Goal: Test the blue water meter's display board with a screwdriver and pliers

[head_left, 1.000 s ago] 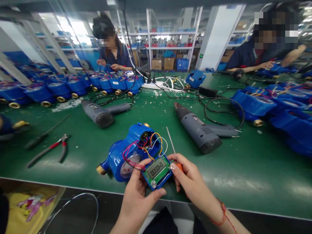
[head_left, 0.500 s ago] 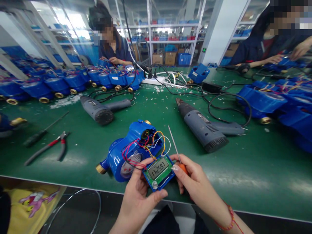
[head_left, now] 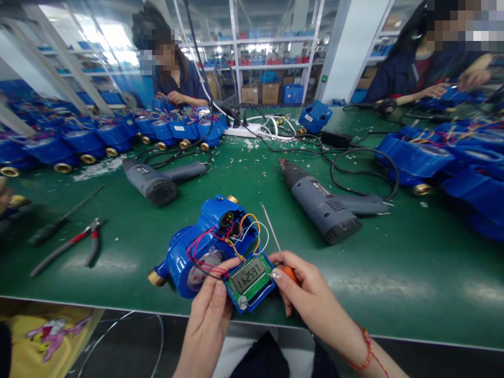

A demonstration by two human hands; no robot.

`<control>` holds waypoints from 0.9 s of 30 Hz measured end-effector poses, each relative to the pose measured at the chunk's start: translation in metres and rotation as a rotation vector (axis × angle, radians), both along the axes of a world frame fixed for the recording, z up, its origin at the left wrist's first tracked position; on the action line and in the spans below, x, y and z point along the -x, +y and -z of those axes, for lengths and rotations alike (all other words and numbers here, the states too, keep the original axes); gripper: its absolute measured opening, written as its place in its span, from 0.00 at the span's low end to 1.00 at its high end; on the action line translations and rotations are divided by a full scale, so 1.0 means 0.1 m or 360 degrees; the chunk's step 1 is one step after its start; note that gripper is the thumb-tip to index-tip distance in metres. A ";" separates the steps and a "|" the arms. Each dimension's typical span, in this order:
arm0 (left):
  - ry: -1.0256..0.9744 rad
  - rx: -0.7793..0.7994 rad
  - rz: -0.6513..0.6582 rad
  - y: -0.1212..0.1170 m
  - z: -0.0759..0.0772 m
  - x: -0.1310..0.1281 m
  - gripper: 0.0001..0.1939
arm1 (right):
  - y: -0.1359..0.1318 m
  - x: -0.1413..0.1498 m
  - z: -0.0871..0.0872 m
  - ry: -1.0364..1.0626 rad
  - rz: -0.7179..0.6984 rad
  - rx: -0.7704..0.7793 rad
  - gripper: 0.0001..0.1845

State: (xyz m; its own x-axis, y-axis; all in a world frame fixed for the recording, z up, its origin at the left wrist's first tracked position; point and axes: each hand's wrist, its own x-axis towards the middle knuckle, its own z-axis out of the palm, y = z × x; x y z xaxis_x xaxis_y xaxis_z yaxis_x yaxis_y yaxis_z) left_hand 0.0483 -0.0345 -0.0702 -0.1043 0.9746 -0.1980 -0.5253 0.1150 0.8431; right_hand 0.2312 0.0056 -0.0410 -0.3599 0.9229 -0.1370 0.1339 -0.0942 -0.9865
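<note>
At the green workbench (head_left: 394, 283), my left hand (head_left: 209, 312) is gripping an LCD module (head_left: 255, 290); my right hand (head_left: 309, 289) is touching its opposite edge, clasping an orange-handled screwdriver (head_left: 290, 273).

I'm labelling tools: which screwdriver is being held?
The orange-handled screwdriver, in the right hand; the other screwdriver, dark-handled, lies on the table by the pliers.

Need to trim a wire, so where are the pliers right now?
In the head view's left part, the pliers lie on the green table, just below the dark screwdriver and left of the blue meter.
</note>
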 end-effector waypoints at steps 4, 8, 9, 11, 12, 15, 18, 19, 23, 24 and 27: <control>0.0033 0.0030 -0.0054 0.01 0.00 0.00 0.17 | 0.00 0.00 -0.01 0.0008 -0.0008 -0.0040 0.15; -0.0038 -0.0067 0.0084 -0.02 -0.01 0.03 0.18 | 0.01 0.01 0.01 0.0021 0.0000 -0.0030 0.15; -0.0041 -0.0070 0.0138 -0.03 -0.03 0.04 0.19 | 0.01 0.02 0.02 0.0030 0.0002 -0.0032 0.15; -0.0011 -0.0029 0.0188 -0.04 -0.07 0.04 0.20 | 0.02 0.02 0.03 0.0047 0.0004 -0.0035 0.15; 0.0014 -0.0012 0.0181 -0.05 -0.09 0.04 0.21 | 0.02 0.02 0.03 0.0051 0.0008 -0.0038 0.15; 0.0081 -0.0071 0.0181 -0.03 -0.09 0.06 0.23 | 0.02 0.01 0.03 0.0044 0.0009 -0.0061 0.15; 0.0126 -0.0223 0.0302 -0.01 -0.04 0.09 0.21 | 0.02 0.01 0.02 0.0029 0.0014 -0.0076 0.15; 0.0130 -0.0245 0.0327 -0.01 -0.04 0.09 0.21 | 0.02 0.01 0.02 0.0025 0.0016 -0.0077 0.15; 0.0114 -0.0156 0.0288 -0.03 -0.09 0.05 0.27 | 0.02 0.02 0.01 0.0034 0.0009 -0.0084 0.14; 0.0118 -0.0125 0.0270 -0.03 -0.11 0.04 0.28 | 0.02 0.03 0.01 0.0035 0.0009 -0.0087 0.14; 0.0160 -0.0094 0.0221 -0.02 -0.12 0.02 0.28 | 0.02 0.02 0.01 0.0047 0.0017 -0.0080 0.14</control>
